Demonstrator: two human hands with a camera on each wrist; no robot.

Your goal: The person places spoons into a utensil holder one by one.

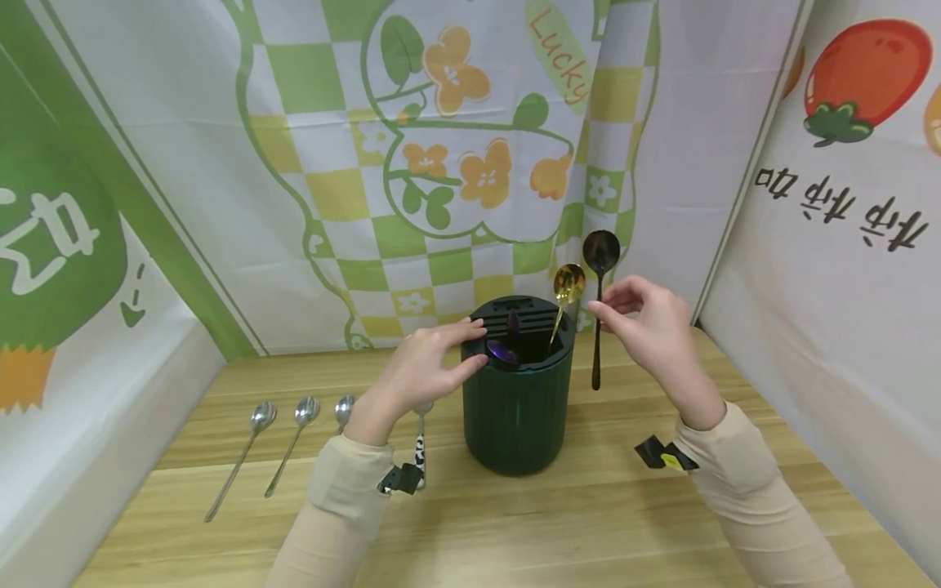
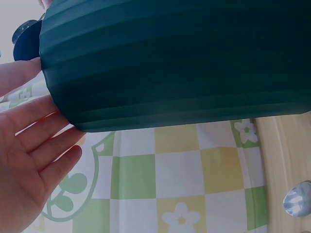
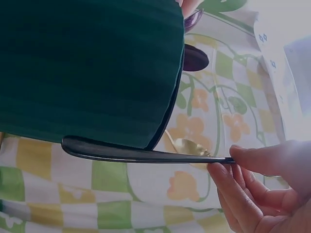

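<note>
Left hand (image 1: 426,363) rests flat-fingered on the holder (image 1: 518,408) rim, steadying it, while right hand (image 1: 647,327) pinches a black spoon (image 1: 599,302) upright just beside the slots.

Both forearms, in beige sleeves, reach forward from the near edge. The left hand (image 1: 430,363) lies flat with fingers straight and close together, palm down. The right hand (image 1: 650,322) is raised higher to the right, thumb and forefinger pinched together, remaining fingers apparently loosely curled.
</note>
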